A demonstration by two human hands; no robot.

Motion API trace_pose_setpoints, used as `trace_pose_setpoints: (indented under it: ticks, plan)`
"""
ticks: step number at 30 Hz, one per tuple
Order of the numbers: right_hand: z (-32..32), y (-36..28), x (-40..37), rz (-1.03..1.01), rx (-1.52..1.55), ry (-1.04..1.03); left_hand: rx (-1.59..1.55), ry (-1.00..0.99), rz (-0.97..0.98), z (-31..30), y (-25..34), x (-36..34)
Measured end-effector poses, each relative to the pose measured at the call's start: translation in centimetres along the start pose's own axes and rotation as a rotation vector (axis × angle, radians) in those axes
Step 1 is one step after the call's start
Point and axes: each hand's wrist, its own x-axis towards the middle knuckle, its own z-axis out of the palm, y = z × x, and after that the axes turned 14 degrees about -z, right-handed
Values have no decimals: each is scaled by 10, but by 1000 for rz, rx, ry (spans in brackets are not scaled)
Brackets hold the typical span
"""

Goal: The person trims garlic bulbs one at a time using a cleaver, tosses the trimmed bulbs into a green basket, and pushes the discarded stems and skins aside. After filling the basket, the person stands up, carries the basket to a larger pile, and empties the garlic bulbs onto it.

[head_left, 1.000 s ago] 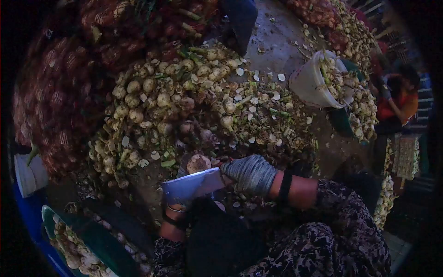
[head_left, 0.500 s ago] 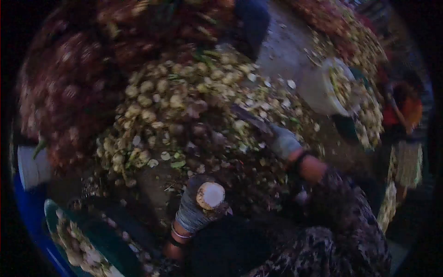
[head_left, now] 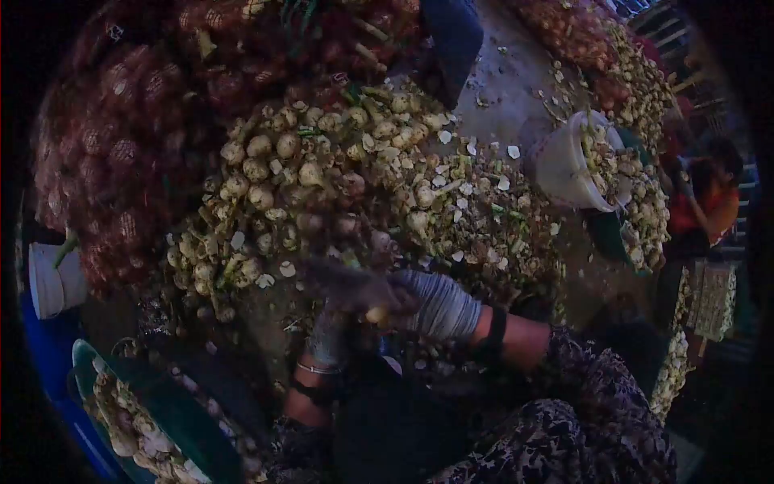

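Note:
My right hand (head_left: pixel 439 302), in a pale grey glove, is closed on a wide dark knife (head_left: pixel 343 284), its blade blurred and pointing left. Behind and below the blade is my left hand (head_left: pixel 326 335), gloved too, with a bracelet and dark band at the wrist. Its fingers are mostly covered by the knife. A small pale patch of a round root vegetable (head_left: pixel 376 315) shows between the hands; the rest of it is hidden. Beyond them lies a heap of round cream-coloured root vegetables (head_left: pixel 286 145), with white slices and trimmings scattered on its right side.
Red mesh sacks (head_left: pixel 121 153) of vegetables are stacked at the left and back. A white bucket (head_left: pixel 564 165) lies tipped at the right. At lower left stands a green tub (head_left: pixel 173 403) of vegetables, near a small white bucket (head_left: pixel 60 278). Another person (head_left: pixel 713 198) sits at far right.
My right hand has brought the knife left and down from the heap to my left hand. The vegetable's white cut face, visible earlier in my left hand, is now covered.

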Motion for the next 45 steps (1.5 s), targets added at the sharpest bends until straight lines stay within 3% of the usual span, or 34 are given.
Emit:
trace_pose_setpoints:
  ticks: [2,4,6,8,9,10,11,12,13,14,15,17,19,21,23,25,26,28,30,31,33,37,39,40,42,43,45]
  plan:
    - [-15,-19,-2,-44,-130,-57,-341,-253,-261,1,-68,19]
    - [-28,-34,-6,-85,-244,-118,-164,-235,-207,-3,-65,17]
    - [-41,-38,-13,-93,-212,-165,19,-226,-149,-4,-36,13]
    - [-43,-33,-18,-63,-235,-174,-280,-502,-343,1,34,8]
    - [-44,-29,-20,-40,-257,-188,-277,-506,-341,3,46,4]
    - [-45,-22,-22,-39,-259,-184,52,-207,37,5,55,1]
    - [-47,-13,-23,93,-336,-260,373,104,410,5,66,-5]
    - [-47,-1,-24,223,-414,-337,-54,44,75,-4,79,-24]
    - [-46,24,-30,214,-419,-335,-477,-15,-257,-14,92,-42]
    - [-46,50,-39,204,-451,-208,-823,4,-134,-36,103,-61]
    - [-43,74,-53,201,-478,-81,-1097,-72,160,-63,116,-78]
    - [-47,59,-61,279,-397,-18,-1355,-390,676,-103,168,-113]
    - [-47,59,-64,293,-332,93,-1392,-633,840,-121,196,-131]
    - [-49,53,-61,271,-321,129,-1385,-633,831,-125,201,-125]
    - [-49,53,-63,264,-311,162,-1223,-320,658,-102,192,-92]
    - [-46,61,-65,292,-231,204,-747,132,218,-55,179,-31]
    - [-47,58,-65,299,-236,203,-503,152,45,-30,180,-2]
    - [-53,50,-64,282,-195,225,592,46,165,-6,108,72]
    - [-51,66,-66,302,-227,198,1105,30,319,28,80,116]
    - [-50,71,-66,314,-253,175,1098,23,317,42,63,135]
    - [-53,70,-63,301,-238,184,1513,-1,162,59,33,165]
    - [-60,60,-52,320,-284,132,1511,-3,279,57,27,173]
    - [-59,59,-49,282,-263,144,1399,-294,-174,47,43,172]
    - [-59,59,-48,245,-248,160,1402,-294,-176,38,53,161]
    - [-59,52,-45,231,-227,141,1400,-137,211,17,59,125]
    - [-57,47,-43,216,-210,120,1406,-145,200,12,52,113]
    - [-52,37,-36,215,-209,56,710,-110,-99,0,40,92]
